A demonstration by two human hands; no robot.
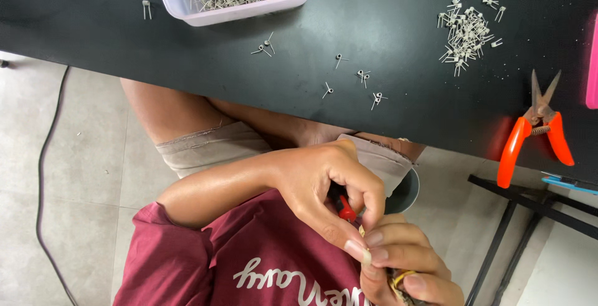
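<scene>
Down below the worktop's [386,44] near edge, over the lap, both hands meet at the bottom of the view. Left hand [324,184] is curled shut around a red-handled tool [346,209], only a short red stretch peeping out between the fingers, its long axis running diagonally from upper left down to lower right, toward the other hand. Right hand [405,262] is closed too, fingertips pinched against the left thumb around something small and pale that is too hidden to make out, while a dark bundle with a yellow band [402,279] sits tucked in its lower fingers. Just behind the hands, a grey cup [408,191] rests by the knee. Up on the black worktop, orange-handled snips [536,128] lie well apart to the right, blades pointing away from the person. A heap of small wire springs [467,32] sits beyond them, a few loose springs [361,75] scatter mid-surface, and a pale tub [240,8] of more springs stands at the far edge.
</scene>
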